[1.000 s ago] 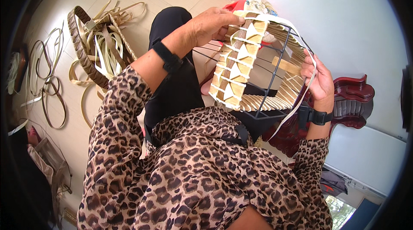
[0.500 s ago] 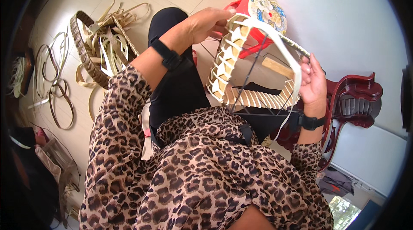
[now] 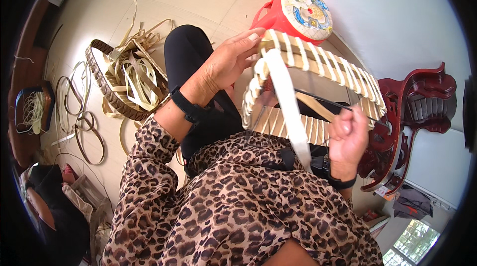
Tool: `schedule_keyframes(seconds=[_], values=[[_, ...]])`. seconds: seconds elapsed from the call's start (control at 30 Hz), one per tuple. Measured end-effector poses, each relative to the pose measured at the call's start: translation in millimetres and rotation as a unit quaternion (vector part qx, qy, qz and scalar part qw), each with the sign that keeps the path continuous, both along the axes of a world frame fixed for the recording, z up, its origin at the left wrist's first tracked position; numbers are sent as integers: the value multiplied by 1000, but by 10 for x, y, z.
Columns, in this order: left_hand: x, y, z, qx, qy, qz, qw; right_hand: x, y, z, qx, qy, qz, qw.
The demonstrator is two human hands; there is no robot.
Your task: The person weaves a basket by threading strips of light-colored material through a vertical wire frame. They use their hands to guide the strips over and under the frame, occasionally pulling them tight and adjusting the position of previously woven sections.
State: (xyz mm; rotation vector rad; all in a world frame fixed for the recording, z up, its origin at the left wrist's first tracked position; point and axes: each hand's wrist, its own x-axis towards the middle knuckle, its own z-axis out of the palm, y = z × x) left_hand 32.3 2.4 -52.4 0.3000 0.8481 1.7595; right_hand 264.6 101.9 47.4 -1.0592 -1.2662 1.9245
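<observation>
A box-shaped frame (image 3: 298, 133) hangs above my lap, its thin dark rods edged with light bands wrapped in pale strips. My left hand (image 3: 231, 62) is closed on its upper left corner, thumb on top. From that corner a broad white strip (image 3: 289, 109) runs loose down across the open middle of the frame. My right hand (image 3: 347, 136) is curled closed at the frame's right side, beside a dark rod. What its fingers hold is hidden. A tan slat (image 3: 315, 106) shows inside the frame and reaches toward those fingers.
A red stool (image 3: 268, 20) with a patterned round top stands beyond the frame. On the left floor lie a brown woven basket rim (image 3: 107, 84) with pale strips and several coiled strips (image 3: 88, 136). A dark red carved chair (image 3: 402, 127) stands right, by the wall.
The frame has tilted, bringing its wrapped upper band into view. My right hand has moved down and left from the frame's upper right edge. The white strip now crosses the middle.
</observation>
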Motion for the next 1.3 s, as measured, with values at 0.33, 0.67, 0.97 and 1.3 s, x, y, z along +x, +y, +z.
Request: schedule_keyframes(seconds=[0.33,0.67,0.97,1.3], values=[[263,-324,17,-72,180,29,981,366,567,259,-5,148,-36,988],[452,-234,59,-6,92,-74,993,409,764,346,-58,200,-10,978],[284,-278,-150,-65,111,-65,990,290,333,99,77,187,59,978],[8,-597,103,-93,190,-36,977,-80,-341,-1021,70,99,32,992]])
